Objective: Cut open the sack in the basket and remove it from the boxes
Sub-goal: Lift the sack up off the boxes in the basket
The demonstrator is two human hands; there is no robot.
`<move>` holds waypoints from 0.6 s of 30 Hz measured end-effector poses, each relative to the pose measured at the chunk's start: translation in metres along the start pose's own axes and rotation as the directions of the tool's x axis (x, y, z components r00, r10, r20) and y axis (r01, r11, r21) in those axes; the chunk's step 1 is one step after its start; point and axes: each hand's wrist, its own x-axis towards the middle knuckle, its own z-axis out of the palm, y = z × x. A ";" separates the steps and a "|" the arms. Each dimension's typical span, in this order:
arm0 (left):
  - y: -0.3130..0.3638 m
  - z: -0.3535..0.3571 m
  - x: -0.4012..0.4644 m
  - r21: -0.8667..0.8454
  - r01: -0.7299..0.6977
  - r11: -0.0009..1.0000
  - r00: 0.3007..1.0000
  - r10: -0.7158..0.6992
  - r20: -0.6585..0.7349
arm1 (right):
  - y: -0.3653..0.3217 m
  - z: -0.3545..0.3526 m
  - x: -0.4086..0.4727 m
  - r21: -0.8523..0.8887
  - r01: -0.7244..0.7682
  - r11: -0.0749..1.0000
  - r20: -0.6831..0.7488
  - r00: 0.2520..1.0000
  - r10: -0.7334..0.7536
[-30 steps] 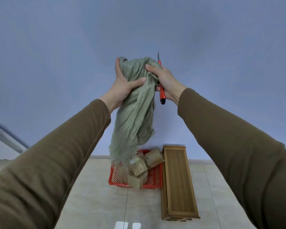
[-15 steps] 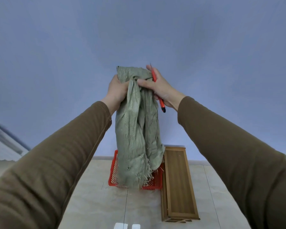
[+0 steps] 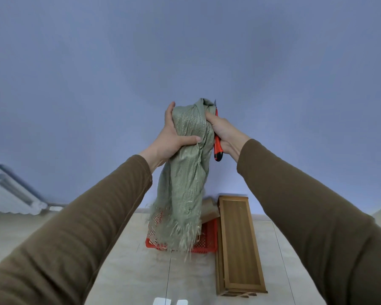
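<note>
- The sack [image 3: 186,172] is held up in the air, bunched at its top between both hands, well above the floor [image 3: 128,271].
- It is seen as a pale grey-green woven cloth, crumpled into long vertical folds, with a faint sheen on the weave.
- Its lower edge is frayed into loose, stringy threads, which hang down in front of the basket [image 3: 204,245].
- The left hand [image 3: 171,137] is wrapped round the upper part of the sack: the thumb is pressed across the front of the cloth, the fingers are curled up behind it.
- The right hand [image 3: 223,130] is closed on the other side of the bundle, and the utility knife [image 3: 217,144] is gripped in the same hand, against the sack.
- The knife is shown upright, red-bodied with a black end at the bottom; a short tip of blade is seen above the cloth.
- The red slatted basket is set on the tiled floor, just beside the long left edge of a wooden crate [image 3: 238,245], near the wall [image 3: 185,51].
- One tan box [image 3: 209,211] is glimpsed at the far right corner of the basket, beside the hanging sack; the rest of the basket's contents are hidden by the cloth.
- Both forearms are covered by brown sleeves [image 3: 97,227].
- A white radiator [image 3: 7,194] is seen at the left, blurred.
</note>
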 end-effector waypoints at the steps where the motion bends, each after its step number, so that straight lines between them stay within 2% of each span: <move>1: -0.001 0.000 -0.001 0.000 0.003 1.000 0.999 -0.003 -0.033 | 0.000 0.000 -0.002 -0.018 -0.009 1.000 -0.001 1.000 0.009; 6: -0.004 -0.006 -0.001 0.020 0.073 0.997 0.987 -0.069 -0.147 | 0.011 -0.005 -0.005 -0.233 0.123 0.965 -0.061 0.988 -0.141; 10: 0.002 -0.002 0.000 0.012 0.141 0.990 0.938 -0.130 -0.320 | 0.023 -0.009 -0.010 -0.251 0.203 0.946 0.086 0.979 -0.188; 12: 0.007 0.001 0.000 0.049 0.168 0.985 0.919 -0.138 -0.369 | 0.028 -0.011 -0.008 -0.272 0.223 0.936 0.095 0.974 -0.204; 14: 0.005 0.004 -0.002 0.034 0.161 0.986 0.927 -0.139 -0.348 | 0.030 -0.015 -0.005 -0.271 0.225 0.936 0.036 0.974 -0.223; 18: -0.007 0.011 -0.005 -0.009 0.114 0.993 0.981 -0.114 -0.155 | 0.027 -0.024 -0.003 -0.167 0.199 0.966 -0.096 0.972 -0.217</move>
